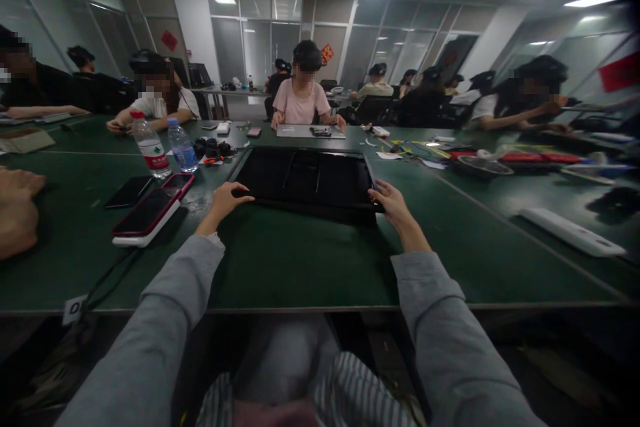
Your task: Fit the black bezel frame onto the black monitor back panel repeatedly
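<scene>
A black rectangular frame (345, 177) with a raised rim lies before me over the green table, its near edge a little off the surface. Thin pale lines mark a narrower upright shape in its middle, which I cannot identify. At its near left corner, my left hand (227, 203) holds the rim between thumb and fingers. My right hand (395, 207) grips the near right corner the same way. The underside of the frame is hidden from me.
Left of the frame are a phone (147, 212) on a white block, a dark phone (129, 192) and two bottles (151, 150). A white power strip (573, 232) lies to the right. Across the table (300, 260), a person (303, 97) sits at a board. Another person's hand (20, 213) rests at far left.
</scene>
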{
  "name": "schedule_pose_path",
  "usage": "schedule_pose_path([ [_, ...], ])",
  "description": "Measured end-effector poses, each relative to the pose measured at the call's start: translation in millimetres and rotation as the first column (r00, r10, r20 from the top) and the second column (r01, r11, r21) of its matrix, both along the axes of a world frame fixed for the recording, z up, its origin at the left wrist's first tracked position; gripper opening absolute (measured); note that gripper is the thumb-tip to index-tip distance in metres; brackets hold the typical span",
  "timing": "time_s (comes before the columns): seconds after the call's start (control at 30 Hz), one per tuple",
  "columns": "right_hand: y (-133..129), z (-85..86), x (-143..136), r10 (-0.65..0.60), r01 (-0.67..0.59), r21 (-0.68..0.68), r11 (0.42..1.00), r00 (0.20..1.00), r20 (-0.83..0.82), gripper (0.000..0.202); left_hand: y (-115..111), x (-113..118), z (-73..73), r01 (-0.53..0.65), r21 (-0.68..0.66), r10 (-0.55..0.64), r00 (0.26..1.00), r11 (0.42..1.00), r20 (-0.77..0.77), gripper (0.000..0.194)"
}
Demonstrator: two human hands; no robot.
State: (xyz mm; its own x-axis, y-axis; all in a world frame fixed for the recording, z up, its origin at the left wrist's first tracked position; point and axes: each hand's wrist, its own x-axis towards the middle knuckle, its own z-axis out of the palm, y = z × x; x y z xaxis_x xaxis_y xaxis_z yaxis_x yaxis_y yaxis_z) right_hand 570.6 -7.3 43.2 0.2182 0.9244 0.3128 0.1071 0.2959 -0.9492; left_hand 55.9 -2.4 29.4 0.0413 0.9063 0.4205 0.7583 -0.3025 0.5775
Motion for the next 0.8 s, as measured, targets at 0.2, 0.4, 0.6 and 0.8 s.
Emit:
schedule_pose_path([
  [0.2, 8.0, -34.4, -1.1, -0.263, 0.247, 0.096, 0.964, 0.939, 0.221, 0.063, 0.1, 7.3, -9.9, -0.022, -0.066, 0.012, 0.990, 0.998, -0.144, 0.029],
  [0.4, 5.4, -47.3, -4.5, -0.405, 0.396, 0.101, 0.913, 0.843, 0.356, 0.060, -5.6, 16.2, -5.5, -0.038, -0.066, 0.019, 0.966, 0.997, -0.257, 0.032],
  [0.6, 6.1, -42.9, 3.2, -0.415, 0.394, 0.147, 0.907, 0.785, 0.460, 0.063, -13.1, 20.5, 2.3, -0.039, -0.099, 0.002, 0.938, 0.994, -0.347, 0.040],
  [0.8, 16.3, -49.9, 19.3, -0.395, 0.389, 0.137, 0.911, 0.728, 0.561, 0.063, -22.5, 21.9, 6.6, -0.024, -0.169, -0.038, 0.933, 0.985, -0.357, 0.049],
])
